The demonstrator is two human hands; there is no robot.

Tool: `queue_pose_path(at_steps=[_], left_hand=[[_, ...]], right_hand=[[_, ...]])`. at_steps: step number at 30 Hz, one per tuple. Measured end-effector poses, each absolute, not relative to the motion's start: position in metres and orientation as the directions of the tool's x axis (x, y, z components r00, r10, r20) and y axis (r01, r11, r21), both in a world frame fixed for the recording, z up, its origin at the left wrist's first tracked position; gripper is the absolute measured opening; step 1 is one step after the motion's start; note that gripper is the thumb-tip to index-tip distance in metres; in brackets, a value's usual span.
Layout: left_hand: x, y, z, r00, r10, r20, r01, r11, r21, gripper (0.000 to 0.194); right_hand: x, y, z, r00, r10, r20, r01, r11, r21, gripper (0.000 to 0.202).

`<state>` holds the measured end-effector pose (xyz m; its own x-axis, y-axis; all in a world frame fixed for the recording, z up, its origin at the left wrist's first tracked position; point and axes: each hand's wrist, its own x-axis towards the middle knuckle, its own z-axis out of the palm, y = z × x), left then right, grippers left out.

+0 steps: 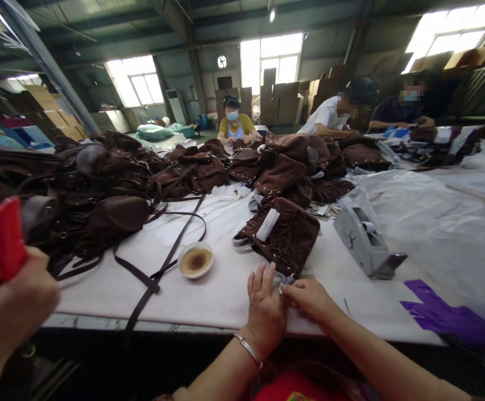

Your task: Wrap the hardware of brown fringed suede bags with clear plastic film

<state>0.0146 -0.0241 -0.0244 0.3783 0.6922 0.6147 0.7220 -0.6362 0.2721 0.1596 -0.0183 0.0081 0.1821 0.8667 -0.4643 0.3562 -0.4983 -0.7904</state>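
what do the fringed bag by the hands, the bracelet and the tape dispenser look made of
Fringed bag: probably suede or suede-like fabric; matte dark brown, with soft cut strips. Bracelet: likely silver-coloured metal, smooth, with bright glints. Tape dispenser: perhaps hard grey plastic, though painted metal is possible; its shell looks rigid and straight-edged.

Left forearm (215, 370): bare, rising from the bottom edge and slanting up to the right. Left wrist (251, 340) roughly in line with it. Left hand (266, 311): back toward the camera, fingers (258, 278) extended forward, slightly fanned; thumb side turned to the right hand, grip there unclear. Right forearm (376, 345): bare, running in from lower right, angled up to the left. Right hand (308, 298): fingers curled, thumb and index drawn together toward the left hand. Hands close together, fingertips nearly meeting; forearms converge, well apart at the elbow ends.
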Motion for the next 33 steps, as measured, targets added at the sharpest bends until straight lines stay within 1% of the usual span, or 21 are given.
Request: queue_pose_path(at_steps=[3,5,6,8,10,13,17,19,22,25,26,28,29,31,33], left_hand=[[0.014,-0.025,-0.024,0.447,0.636,0.629,0.707,-0.682,0.187,0.025],[0.013,-0.024,-0.023,0.485,0.609,0.628,0.693,-0.706,0.149,0.030],[0.013,-0.023,-0.022,0.484,0.614,0.624,0.694,-0.703,0.154,0.030],[0.013,-0.022,-0.021,0.446,0.659,0.606,0.704,-0.676,0.218,0.024],[0.013,-0.020,-0.020,0.397,0.707,0.585,0.691,-0.650,0.316,0.017],[0.015,-0.018,-0.018,0.354,0.747,0.563,0.620,-0.638,0.457,0.015],[0.019,-0.017,-0.016,0.312,0.816,0.486,0.532,-0.574,0.622,0.020],[0.020,-0.018,-0.014,0.285,0.853,0.438,0.503,-0.522,0.689,0.023],[0.020,-0.017,-0.007,0.222,0.929,0.297,0.466,-0.369,0.805,0.026],[0.020,-0.014,0.001,0.192,0.977,0.092,0.385,-0.161,0.909,0.026],[0.020,-0.013,0.003,0.194,0.980,0.033,0.322,-0.096,0.942,0.025],[0.021,-0.012,0.004,0.215,0.973,-0.078,0.115,0.053,0.992,0.024],[0.022,-0.012,0.004,0.237,0.962,-0.134,-0.014,0.142,0.990,0.025],[0.024,-0.012,0.004,0.298,0.923,-0.243,-0.240,0.319,0.917,0.030],[0.024,-0.013,0.006,0.362,0.875,-0.322,-0.358,0.449,0.819,0.034]], right_hand=[[0.155,-0.017,0.019,0.197,0.753,-0.628,0.234,-0.658,-0.716,0.032],[0.156,-0.018,0.023,0.141,0.711,-0.689,0.146,-0.703,-0.696,0.032],[0.158,-0.020,0.023,0.092,0.714,-0.694,0.097,-0.700,-0.708,0.034],[0.163,-0.024,0.019,-0.008,0.759,-0.651,-0.003,-0.651,-0.759,0.035],[0.167,-0.028,0.013,-0.048,0.816,-0.576,-0.057,-0.578,-0.814,0.036],[0.168,-0.033,0.011,-0.017,0.844,-0.536,-0.075,-0.536,-0.841,0.035],[0.162,-0.034,0.018,0.057,0.828,-0.557,-0.109,-0.550,-0.828,0.030],[0.161,-0.034,0.019,0.057,0.812,-0.581,-0.161,-0.566,-0.808,0.030],[0.160,-0.035,0.015,-0.004,0.810,-0.587,-0.303,-0.560,-0.771,0.032],[0.158,-0.036,0.006,0.016,0.858,-0.514,-0.404,-0.464,-0.788,0.037],[0.157,-0.037,0.003,0.035,0.876,-0.481,-0.408,-0.426,-0.807,0.039],[0.156,-0.038,0.000,0.068,0.909,-0.412,-0.365,-0.362,-0.858,0.042],[0.156,-0.038,-0.001,0.079,0.923,-0.376,-0.324,-0.333,-0.886,0.043],[0.159,-0.038,-0.001,0.092,0.948,-0.304,-0.225,-0.277,-0.934,0.044],[0.162,-0.038,0.001,0.093,0.964,-0.249,-0.142,-0.235,-0.962,0.044]])
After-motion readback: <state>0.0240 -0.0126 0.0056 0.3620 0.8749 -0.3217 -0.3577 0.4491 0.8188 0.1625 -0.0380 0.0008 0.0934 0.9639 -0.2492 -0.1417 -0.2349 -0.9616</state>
